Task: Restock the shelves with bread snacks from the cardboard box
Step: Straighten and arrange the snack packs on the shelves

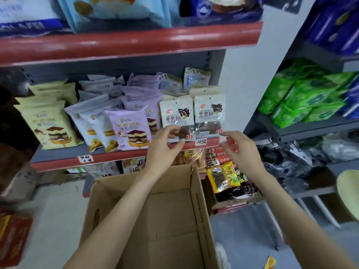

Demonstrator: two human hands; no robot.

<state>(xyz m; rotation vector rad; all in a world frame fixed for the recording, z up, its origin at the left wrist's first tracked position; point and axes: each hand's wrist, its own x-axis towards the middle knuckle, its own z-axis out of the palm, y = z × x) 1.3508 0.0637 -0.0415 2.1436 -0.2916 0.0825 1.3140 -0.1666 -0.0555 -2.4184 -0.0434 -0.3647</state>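
Note:
Two white packets of dark bread snacks stand side by side at the right end of the middle shelf [124, 155]: the left packet [176, 116] and the right packet [209, 113]. My left hand [165, 147] is at the bottom edge of the left packet, its fingers curled and touching it. Just below and right of the right packet my right hand [240, 148] hovers with fingers apart and nothing in it. Below my forearms the brown cardboard box [202, 206] stands with its flaps up; the part of its inside that shows holds no packets.
Yellow [48, 121], white [93, 123] and purple [128, 127] cake packets fill the rest of the shelf. A red-edged upper shelf [128, 42] hangs overhead. Orange and dark packets [227, 177] lie on a lower shelf. Green packs [303, 98] fill a grey rack at right.

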